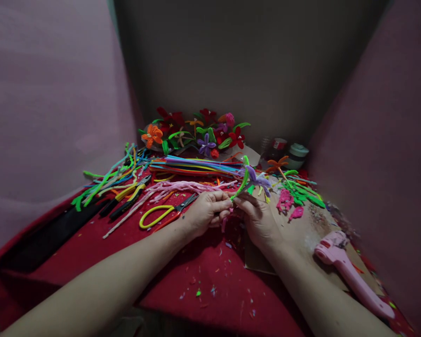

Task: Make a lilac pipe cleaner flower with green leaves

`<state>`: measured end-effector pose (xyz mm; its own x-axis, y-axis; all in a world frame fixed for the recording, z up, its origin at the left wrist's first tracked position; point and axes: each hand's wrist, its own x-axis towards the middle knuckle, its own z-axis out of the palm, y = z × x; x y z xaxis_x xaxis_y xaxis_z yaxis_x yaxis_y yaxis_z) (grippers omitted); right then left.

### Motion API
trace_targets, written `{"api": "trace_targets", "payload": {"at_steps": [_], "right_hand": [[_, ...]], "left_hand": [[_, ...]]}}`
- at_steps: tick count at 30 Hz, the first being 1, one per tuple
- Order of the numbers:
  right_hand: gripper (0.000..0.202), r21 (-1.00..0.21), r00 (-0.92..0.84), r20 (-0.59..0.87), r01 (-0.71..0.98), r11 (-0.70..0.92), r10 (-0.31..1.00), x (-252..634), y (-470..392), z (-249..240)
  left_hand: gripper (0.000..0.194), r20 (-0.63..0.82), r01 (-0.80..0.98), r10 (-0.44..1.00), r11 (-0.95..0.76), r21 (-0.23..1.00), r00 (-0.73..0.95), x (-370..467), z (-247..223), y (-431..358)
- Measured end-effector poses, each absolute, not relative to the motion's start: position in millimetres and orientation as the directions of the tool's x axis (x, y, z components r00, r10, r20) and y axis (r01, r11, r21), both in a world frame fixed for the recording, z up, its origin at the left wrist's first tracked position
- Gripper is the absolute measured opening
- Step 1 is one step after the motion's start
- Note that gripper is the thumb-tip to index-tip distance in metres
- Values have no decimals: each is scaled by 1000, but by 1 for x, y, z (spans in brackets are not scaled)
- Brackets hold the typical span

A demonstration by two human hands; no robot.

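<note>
Between my two hands is a purple pipe-cleaner flower (258,180) with a bent green pipe-cleaner leaf (244,180) at its stem. My left hand (212,208) is closed, thumb and forefinger pinching the lower end of the green piece. Close against it, my right hand (257,217) is closed around the flower's stem, most of which its fingers hide. A bit of pink pipe cleaner hangs below the fingertips. Just left of my left hand lie scissors (157,216) with yellow and red handles.
A bundle of straight pipe cleaners (196,166) lies behind the hands, with finished flowers (206,144) at the back. Pliers (128,201) and loose stems (105,185) are at left. Cardboard (296,234) at right bears a pink glue gun (354,274) and green leaves (303,192).
</note>
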<state>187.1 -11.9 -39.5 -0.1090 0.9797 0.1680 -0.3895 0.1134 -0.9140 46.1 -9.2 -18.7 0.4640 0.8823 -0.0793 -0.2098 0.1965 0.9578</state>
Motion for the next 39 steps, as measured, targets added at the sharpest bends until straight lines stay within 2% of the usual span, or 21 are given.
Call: {"api": "trace_targets", "payload": {"at_steps": [3, 9, 14, 19, 24, 28, 31, 33, 36, 39], "right_hand": [[5, -916, -76, 188, -374, 147, 979, 187, -11, -40], [7, -867, -153, 101, -498, 12, 983, 182, -16, -35], [7, -872, -156, 71, -489, -15, 985, 181, -15, -34], [9, -864, -120, 70, -504, -1, 990, 181, -16, -30], [9, -832, -183, 35, -550, -72, 983, 181, -17, -31], [15, -796, -202, 43, -599, -88, 979, 182, -16, -37], [10, -795, -174, 86, -605, -37, 981, 181, -16, -36], [9, -800, -133, 100, -600, 1, 986, 180, -18, -33], [8, -811, -74, 88, -585, 28, 993, 178, -21, -30], [9, -825, -60, 104, -562, 52, 993, 177, -22, -32]], "left_hand": [[25, -70, -222, 881, 193, 956, 468, 46, -20, -9], [25, -13, -178, 925, 87, 980, 379, 49, -21, -13], [25, -30, -177, 936, 98, 979, 352, 51, -21, -14], [27, -40, -199, 920, 126, 972, 390, 50, -23, -12], [25, -94, -226, 864, 233, 946, 495, 43, -20, -7], [24, -129, -183, 819, 274, 944, 559, 40, -16, -6], [23, -89, -82, 877, 144, 986, 472, 44, -16, -9], [21, 33, 49, 931, -54, 997, 364, 47, -16, -12], [13, 281, 321, 921, -362, 875, 271, 49, -19, -17], [10, 397, 467, 877, -480, 743, 270, 47, -23, -19]]}}
